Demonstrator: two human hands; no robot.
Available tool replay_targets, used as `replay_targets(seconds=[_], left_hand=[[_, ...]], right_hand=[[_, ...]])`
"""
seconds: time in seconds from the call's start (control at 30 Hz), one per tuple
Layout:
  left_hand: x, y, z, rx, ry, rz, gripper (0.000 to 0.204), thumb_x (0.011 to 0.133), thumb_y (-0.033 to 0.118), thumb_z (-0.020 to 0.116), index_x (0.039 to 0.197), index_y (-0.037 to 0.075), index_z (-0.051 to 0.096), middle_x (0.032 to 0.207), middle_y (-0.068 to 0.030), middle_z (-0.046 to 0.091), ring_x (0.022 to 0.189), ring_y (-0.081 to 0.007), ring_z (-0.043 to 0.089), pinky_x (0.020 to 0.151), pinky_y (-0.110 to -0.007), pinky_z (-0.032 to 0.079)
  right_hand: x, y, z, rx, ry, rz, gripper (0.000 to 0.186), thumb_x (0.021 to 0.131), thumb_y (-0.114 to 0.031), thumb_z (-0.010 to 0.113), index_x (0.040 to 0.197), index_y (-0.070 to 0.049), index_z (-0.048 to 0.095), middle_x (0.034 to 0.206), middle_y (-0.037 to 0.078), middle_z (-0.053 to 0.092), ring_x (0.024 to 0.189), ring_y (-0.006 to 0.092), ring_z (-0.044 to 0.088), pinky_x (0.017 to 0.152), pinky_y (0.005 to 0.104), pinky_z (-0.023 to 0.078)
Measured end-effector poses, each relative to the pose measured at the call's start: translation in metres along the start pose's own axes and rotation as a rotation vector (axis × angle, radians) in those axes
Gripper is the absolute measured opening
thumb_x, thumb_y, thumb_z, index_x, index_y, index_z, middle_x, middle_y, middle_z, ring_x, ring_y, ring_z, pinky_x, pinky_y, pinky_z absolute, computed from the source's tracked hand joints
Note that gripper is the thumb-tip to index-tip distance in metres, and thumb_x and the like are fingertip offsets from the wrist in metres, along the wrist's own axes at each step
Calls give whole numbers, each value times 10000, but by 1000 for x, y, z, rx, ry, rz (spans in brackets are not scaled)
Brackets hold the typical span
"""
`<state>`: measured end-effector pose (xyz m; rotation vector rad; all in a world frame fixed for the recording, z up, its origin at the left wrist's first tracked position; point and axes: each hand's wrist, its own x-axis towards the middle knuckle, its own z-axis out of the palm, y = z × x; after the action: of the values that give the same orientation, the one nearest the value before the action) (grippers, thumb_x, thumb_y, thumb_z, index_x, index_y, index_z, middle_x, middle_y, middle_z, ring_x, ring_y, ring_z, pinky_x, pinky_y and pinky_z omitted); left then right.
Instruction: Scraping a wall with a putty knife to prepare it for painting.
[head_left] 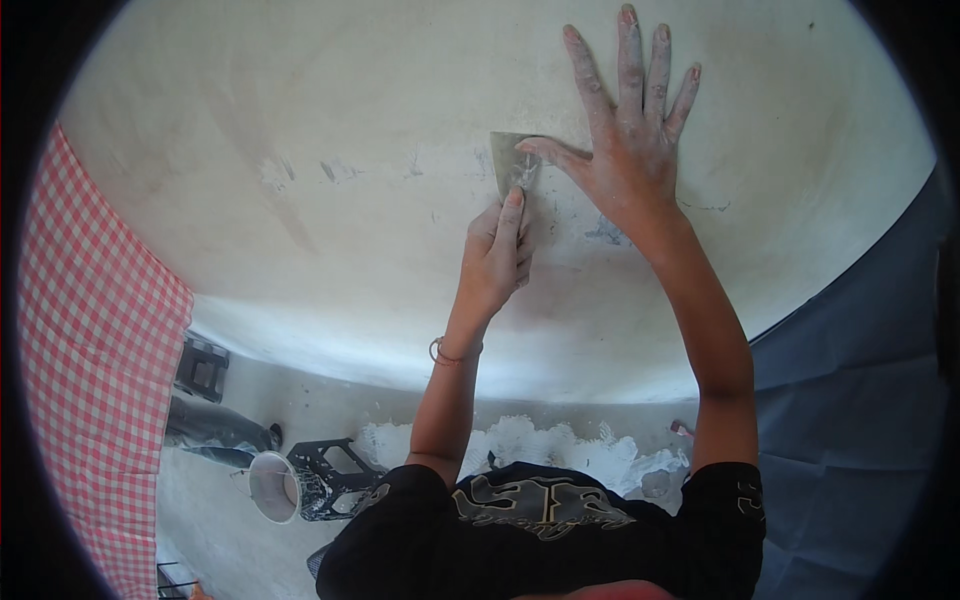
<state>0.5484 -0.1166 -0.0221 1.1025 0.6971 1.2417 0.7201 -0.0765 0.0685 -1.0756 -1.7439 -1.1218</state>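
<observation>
My left hand, dusted white, is closed round the handle of a putty knife, whose wide metal blade is on the pale wall. My right hand is spread on the wall to the right, powdery, with its fingers apart and pointing up; its thumb reaches left onto the blade, where some whitish paste shows. Short grey patches and marks run across the wall beside both hands.
A red checked cloth hangs left, a dark sheet right. Below are a bucket, a black stool, another stool, white splatter on the floor and another person's legs.
</observation>
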Motion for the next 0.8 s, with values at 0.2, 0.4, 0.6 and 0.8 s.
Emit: replay_targets(seconds=[0.2,0.4,0.6,0.8], left_hand=[[-8,-1,-6,47,-7,11,444,1110,507,514,822,181,426,623,108,302,448,-3,251,377,-217,169],[-16,-32,-14,-54,-18,-69,433,1113,527,492,859,186,408,618,105,301,437,-8,242,368,-222,152],[-20,-35,-16,-66,-41,-69,451,1111,547,479,855,185,396,615,94,300,441,-17,240,376,-229,149],[-8,0,22,7,-148,12,463,1145,485,420,837,140,419,613,69,348,456,-39,269,387,-244,227]], right_hand=[[-1,-4,-2,17,-6,8,1233,703,-791,787,1699,-289,261,1769,192,94,1603,501,116,1204,787,60],[-5,-9,-1,59,-6,-22,1268,694,-795,796,1706,-284,228,1770,194,87,1608,502,80,1209,784,48],[-23,-21,2,87,-61,-13,1228,733,-734,813,1708,-277,222,1770,196,82,1606,504,81,1210,785,53],[-55,-11,-17,57,-183,-58,704,947,-503,733,1575,-266,523,1744,145,256,1611,381,219,1279,655,129]])
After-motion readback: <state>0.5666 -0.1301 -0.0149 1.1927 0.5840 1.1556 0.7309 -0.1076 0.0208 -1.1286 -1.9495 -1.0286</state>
